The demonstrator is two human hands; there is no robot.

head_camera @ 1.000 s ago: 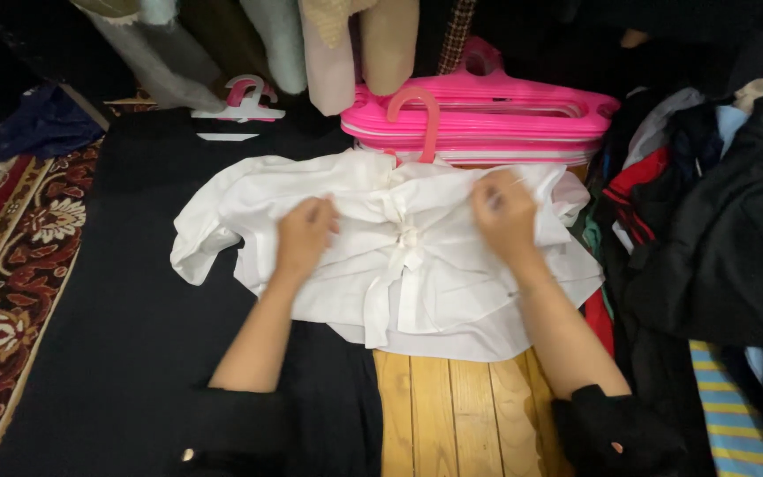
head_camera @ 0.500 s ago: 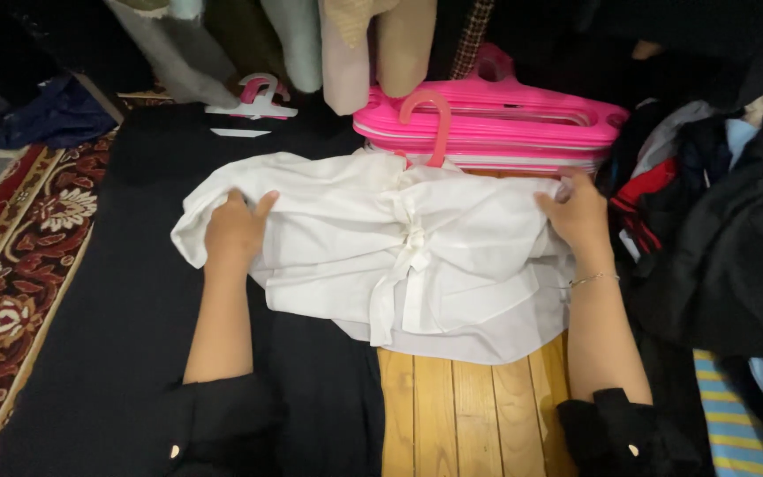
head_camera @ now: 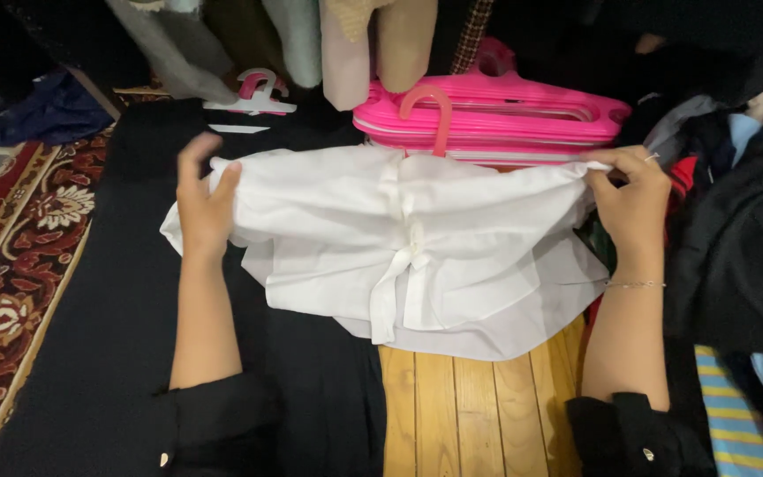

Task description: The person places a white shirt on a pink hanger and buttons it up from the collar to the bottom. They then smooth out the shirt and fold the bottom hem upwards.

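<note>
White shirt (head_camera: 399, 238) lies spread between our two hands, its long axis running left to right across the floor, roughly parallel to the stack of pink hangers (head_camera: 496, 110) just beyond it. Part of it rests on the black cloth (head_camera: 90, 353) that covers the left side of the floor, part on the bare wooden boards (head_camera: 479, 415) nearer to us. A knotted or gathered strip of the same white fabric runs down its middle.

Our left hand (head_camera: 205, 208) is at the shirt's left end, fingers half open and raised, with the thumb and palm against the bunched fabric there; we cannot tell whether it truly pinches the cloth or only rests against it. Our right hand (head_camera: 633, 199) is at the opposite end, fingers curled closed on the upper right edge of the shirt, pulling it slightly taut. A thin bracelet (head_camera: 636, 284) sits on that wrist.

So the shirt stretches from one hand straight to the other, each hand at one end, neither nearer the middle. A patterned red rug (head_camera: 11, 265) borders the black cloth at the far left edge, a heap of dark clothing (head_camera: 735, 238) crowds the right side close to our right hand, and garments hang along the far edge above the hangers.
</note>
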